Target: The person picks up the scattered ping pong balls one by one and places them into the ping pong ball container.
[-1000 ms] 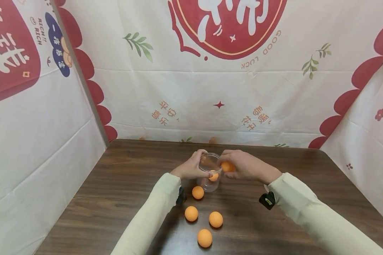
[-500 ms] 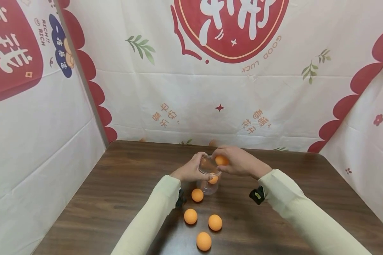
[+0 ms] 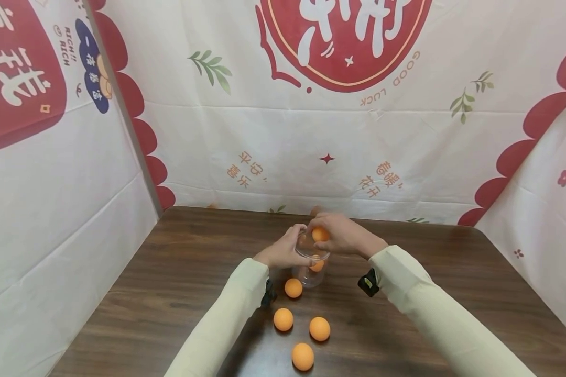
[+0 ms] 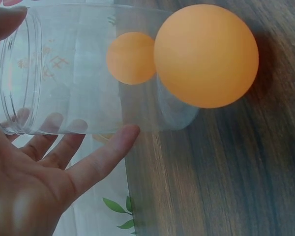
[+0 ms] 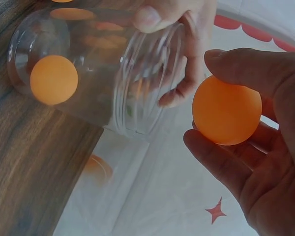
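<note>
A clear plastic jar (image 3: 308,276) stands upright on the table with its mouth uncovered. My left hand (image 3: 283,252) grips it near the rim, thumb on one side and fingers round the other. One orange ping-pong ball (image 5: 54,79) lies inside at the bottom. Between thumb and fingers, my right hand (image 3: 346,234) pinches another orange ping-pong ball (image 5: 227,110), held just over the jar's mouth. In the left wrist view, a loose ball (image 4: 206,56) rests close beside the jar's base.
Several more orange balls lie on the dark wood table (image 3: 179,293) nearer me, including one at the front (image 3: 303,357). A white printed cloth (image 3: 283,131) hangs behind the table, with similar cloths at both sides.
My right hand has moved left with its ball, from beside the jar's rim to over the mouth. The left hand and jar have stayed nearly in place.
</note>
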`<state>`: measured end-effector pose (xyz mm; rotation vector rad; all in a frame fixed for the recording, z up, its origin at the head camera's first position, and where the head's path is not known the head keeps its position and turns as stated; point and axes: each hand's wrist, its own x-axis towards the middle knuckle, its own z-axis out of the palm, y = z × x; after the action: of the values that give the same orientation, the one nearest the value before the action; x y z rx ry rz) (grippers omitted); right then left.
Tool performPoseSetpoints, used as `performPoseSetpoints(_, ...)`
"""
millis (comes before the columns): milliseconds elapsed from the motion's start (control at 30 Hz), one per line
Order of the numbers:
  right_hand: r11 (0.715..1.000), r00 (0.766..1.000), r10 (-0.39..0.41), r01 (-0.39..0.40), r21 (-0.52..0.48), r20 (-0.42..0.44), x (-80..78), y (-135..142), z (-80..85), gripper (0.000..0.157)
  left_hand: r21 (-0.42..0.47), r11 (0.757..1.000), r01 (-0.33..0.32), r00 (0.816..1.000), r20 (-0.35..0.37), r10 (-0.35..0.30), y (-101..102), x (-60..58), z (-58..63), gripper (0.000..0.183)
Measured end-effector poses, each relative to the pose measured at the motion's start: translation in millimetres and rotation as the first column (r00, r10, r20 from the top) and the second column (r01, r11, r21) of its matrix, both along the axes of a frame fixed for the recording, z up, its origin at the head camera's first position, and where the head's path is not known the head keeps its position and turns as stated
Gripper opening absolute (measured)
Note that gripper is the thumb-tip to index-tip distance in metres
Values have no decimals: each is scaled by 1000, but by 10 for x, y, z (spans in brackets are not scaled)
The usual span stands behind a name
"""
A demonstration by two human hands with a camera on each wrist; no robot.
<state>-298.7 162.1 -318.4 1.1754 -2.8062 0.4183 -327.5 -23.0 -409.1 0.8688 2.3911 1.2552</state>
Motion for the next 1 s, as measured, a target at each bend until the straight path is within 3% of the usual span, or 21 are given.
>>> performPoseSetpoints(367,999,998,-30,28,33,60,-29,-27,-99,26,-6,1000,16,1000,-19,-16,1,-10,-13,73)
performPoseSetpoints(633,995,992,-64,56,78,106,-54,-22,-180,31,14,1000,18,1000,16,-19,9,16,6,75)
performPoseSetpoints(1000,997,996,-11,5,75,83,-79,-7,-209,33,-19,1000,1,1000,-1,-1,11,10,31,77)
